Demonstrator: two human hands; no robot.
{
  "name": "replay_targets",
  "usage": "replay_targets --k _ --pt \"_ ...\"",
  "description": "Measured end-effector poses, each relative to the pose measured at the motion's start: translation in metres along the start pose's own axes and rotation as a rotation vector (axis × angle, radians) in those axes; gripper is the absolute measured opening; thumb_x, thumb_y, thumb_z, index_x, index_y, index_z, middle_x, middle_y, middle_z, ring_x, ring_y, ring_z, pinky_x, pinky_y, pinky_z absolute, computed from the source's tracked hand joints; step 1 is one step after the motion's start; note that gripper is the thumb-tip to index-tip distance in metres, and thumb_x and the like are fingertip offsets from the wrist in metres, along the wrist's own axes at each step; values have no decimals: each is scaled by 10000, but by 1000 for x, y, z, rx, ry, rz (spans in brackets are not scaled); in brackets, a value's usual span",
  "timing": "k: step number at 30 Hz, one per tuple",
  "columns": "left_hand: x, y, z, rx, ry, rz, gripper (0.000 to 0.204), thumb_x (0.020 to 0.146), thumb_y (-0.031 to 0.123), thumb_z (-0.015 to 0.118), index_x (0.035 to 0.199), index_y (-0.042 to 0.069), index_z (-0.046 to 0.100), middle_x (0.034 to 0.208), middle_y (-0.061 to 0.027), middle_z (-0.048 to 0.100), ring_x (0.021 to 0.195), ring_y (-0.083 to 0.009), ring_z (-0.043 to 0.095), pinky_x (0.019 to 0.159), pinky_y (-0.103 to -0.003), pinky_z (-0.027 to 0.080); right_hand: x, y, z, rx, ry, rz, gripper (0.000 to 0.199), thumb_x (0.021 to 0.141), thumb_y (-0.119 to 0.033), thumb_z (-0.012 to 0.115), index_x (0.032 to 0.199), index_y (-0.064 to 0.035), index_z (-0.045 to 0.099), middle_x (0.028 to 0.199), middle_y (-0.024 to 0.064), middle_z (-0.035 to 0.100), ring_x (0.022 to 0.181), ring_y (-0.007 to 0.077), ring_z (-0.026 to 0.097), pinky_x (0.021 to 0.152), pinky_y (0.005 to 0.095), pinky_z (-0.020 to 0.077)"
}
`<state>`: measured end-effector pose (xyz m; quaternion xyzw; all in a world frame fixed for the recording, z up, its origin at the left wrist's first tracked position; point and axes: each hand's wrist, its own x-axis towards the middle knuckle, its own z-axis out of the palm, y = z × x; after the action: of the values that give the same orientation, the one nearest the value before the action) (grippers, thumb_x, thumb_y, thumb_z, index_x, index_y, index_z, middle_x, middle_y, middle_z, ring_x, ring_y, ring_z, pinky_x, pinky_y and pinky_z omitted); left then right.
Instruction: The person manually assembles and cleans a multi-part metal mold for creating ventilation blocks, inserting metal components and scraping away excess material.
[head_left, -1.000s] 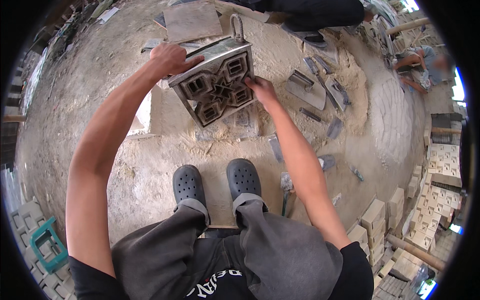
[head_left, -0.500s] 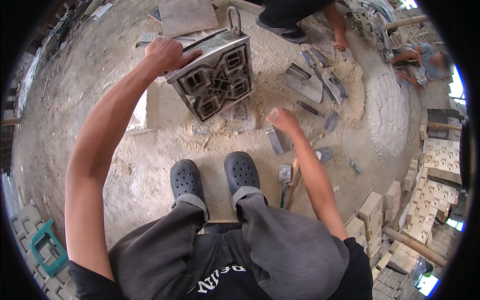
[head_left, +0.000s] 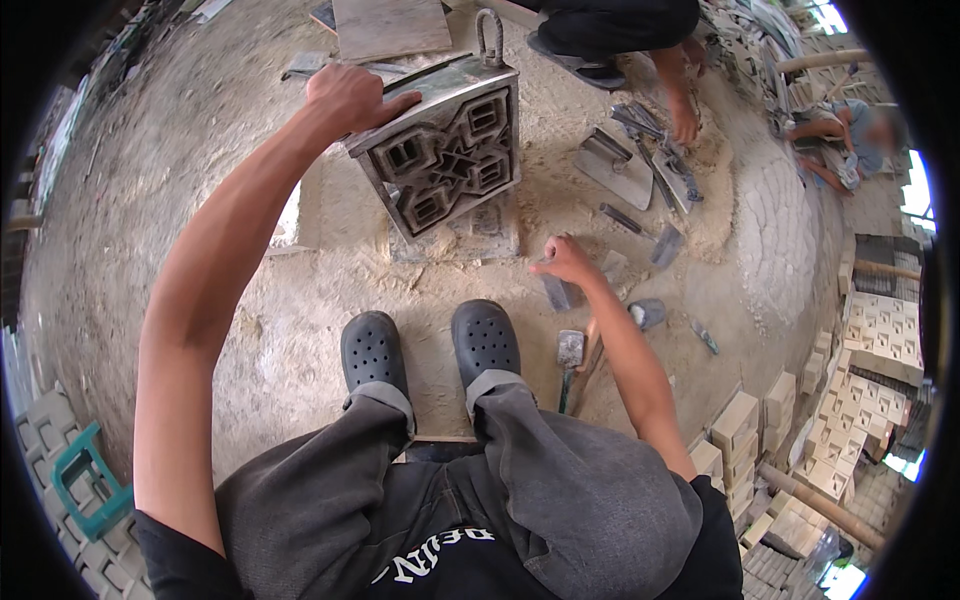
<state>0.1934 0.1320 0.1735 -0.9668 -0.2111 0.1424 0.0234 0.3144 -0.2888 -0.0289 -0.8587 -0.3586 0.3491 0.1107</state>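
Observation:
My left hand (head_left: 352,100) is closed over the upper left edge of a heavy metal mould (head_left: 440,160). The mould is tilted, its openwork face with a star and slotted shapes turned toward me, and a loop handle (head_left: 490,38) rises from its far corner. Below it lies a dusty flat plate (head_left: 455,240) on the ground. My right hand (head_left: 568,262) hovers by a grey rectangular block (head_left: 561,293), fingers curled and thumb pointing left; what they hold, if anything, is hidden.
Trowels (head_left: 612,168) and other hand tools lie to the right, beside a sandy heap (head_left: 715,190). Another person's hand (head_left: 684,120) reaches among them. A mallet (head_left: 571,350) lies near my right shoe. Patterned blocks (head_left: 850,440) are stacked at far right; a teal plastic frame (head_left: 90,485) is at left.
My right hand has come down slightly, nearer the grey block. The other person's hand has moved down toward the tools. My left hand keeps its hold on the mould; the view has shifted a little.

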Motion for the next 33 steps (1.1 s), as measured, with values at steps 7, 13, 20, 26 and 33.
replay_targets --k 7,13,20,26,33 --pt "2 2 -4 9 -21 -15 914 830 869 267 573 94 676 614 -56 636 612 -210 639 550 -361 504 -24 9 -42 -269 -328 -110 411 703 -289 808 948 13 676 919 205 676 956 343 653 826 447 509" --pt "-3 -5 -2 -6 -15 -10 920 833 869 255 612 90 691 645 -59 649 639 -213 653 571 -370 514 -75 -25 -54 -415 -195 -19 369 821 -325 732 1021 -17 694 1025 236 669 999 400 620 879 484 493" --pt "0 3 -7 -2 -44 -10 904 845 856 258 705 100 735 701 -54 673 703 -208 673 617 -357 536 -116 8 -31 -395 -35 -27 375 855 -310 699 1073 -10 649 1014 247 664 1032 423 607 888 495 486" --pt "1 0 -1 3 -25 -11 906 847 854 255 689 97 727 709 -57 671 696 -211 670 631 -366 545 -126 -32 -49 -370 -61 76 407 833 -322 714 1073 -1 644 933 256 673 916 454 630 826 507 501" --pt "0 0 -4 18 -86 -59 925 829 873 249 622 93 702 678 -53 659 667 -214 659 603 -361 531 -112 -122 -62 328 106 91 397 856 -321 733 1045 14 632 804 147 679 648 263 667 583 350 515"
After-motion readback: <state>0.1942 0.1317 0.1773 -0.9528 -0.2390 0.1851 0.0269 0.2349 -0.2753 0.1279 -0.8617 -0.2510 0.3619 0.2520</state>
